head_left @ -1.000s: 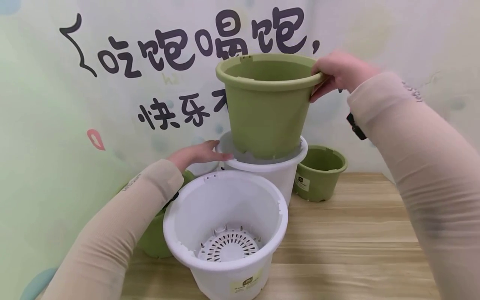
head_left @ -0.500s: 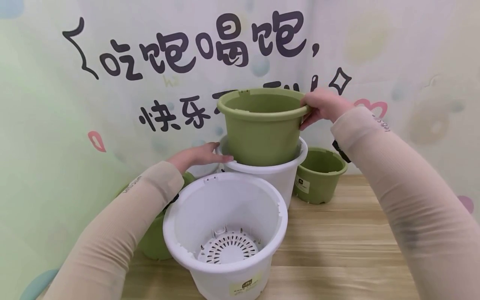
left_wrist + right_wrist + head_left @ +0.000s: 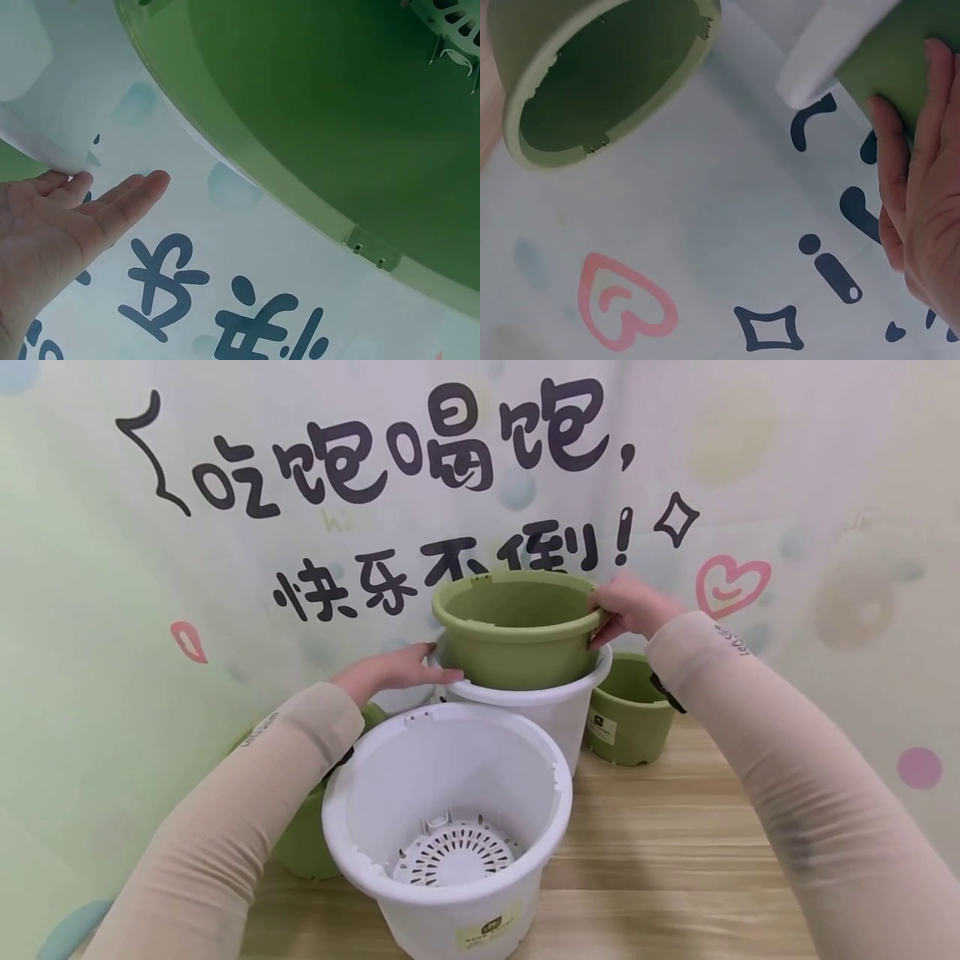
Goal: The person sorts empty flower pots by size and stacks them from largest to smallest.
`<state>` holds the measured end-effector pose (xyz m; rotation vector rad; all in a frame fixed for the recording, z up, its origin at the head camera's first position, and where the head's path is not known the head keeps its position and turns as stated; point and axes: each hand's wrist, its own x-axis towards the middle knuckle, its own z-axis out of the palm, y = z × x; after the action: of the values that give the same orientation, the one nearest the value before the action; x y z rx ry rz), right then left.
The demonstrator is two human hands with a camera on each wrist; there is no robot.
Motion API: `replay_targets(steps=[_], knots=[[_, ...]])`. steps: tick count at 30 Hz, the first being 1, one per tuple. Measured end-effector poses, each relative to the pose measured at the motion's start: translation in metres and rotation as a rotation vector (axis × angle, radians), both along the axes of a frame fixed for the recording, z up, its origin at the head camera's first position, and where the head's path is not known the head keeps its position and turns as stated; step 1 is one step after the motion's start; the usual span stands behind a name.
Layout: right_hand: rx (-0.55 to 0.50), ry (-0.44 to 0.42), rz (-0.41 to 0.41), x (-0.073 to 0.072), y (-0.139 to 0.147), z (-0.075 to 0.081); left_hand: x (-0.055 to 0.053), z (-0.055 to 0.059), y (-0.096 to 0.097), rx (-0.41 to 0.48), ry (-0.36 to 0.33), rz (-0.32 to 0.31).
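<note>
Held green pot (image 3: 517, 658): base hidden, apparently inside rear white pot (image 3: 557, 720); front label (image 3: 491, 930) illegible.

From where I sit, I see a pale backdrop (image 3: 825, 460) printed with dark writing (image 3: 450, 437), a four-pointed star (image 3: 677, 518) and a pink heart (image 3: 731, 587). A purple dot (image 3: 919, 768) sits lower right. On the wooden table (image 3: 675, 843), a labelled green pot (image 3: 633, 735) stands at the back, and nearest me a white pot (image 3: 427, 768) shows its slotted bottom (image 3: 461, 856).
</note>
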<state>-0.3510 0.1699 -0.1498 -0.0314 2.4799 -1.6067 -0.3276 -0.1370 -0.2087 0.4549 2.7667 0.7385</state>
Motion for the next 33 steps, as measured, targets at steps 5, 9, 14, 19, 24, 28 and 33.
replay_targets(steps=[5, 9, 14, 19, 24, 28, 33], knots=[[0.015, 0.039, -0.023, -0.002, 0.000, -0.012, -0.001, 0.001, -0.001, 0.003, -0.003, -0.007], [0.029, 0.060, -0.043, -0.004, -0.002, -0.018, -0.004, 0.001, -0.002, 0.000, -0.004, -0.011], [0.044, 0.062, -0.048, -0.005, -0.003, -0.023, -0.005, 0.002, -0.002, -0.006, -0.004, -0.026], [0.070, 0.058, -0.037, -0.004, -0.004, -0.027, -0.004, 0.002, -0.001, 0.002, -0.006, -0.025], [0.107, 0.053, -0.031, -0.005, -0.006, -0.029, -0.003, 0.002, -0.001, 0.003, 0.002, -0.035], [0.129, 0.044, -0.036, -0.007, -0.007, -0.030, -0.004, 0.001, -0.002, 0.000, 0.000, -0.045], [0.192, 0.054, -0.009, -0.011, -0.004, -0.034, -0.003, 0.000, -0.001, -0.003, 0.011, -0.056]])
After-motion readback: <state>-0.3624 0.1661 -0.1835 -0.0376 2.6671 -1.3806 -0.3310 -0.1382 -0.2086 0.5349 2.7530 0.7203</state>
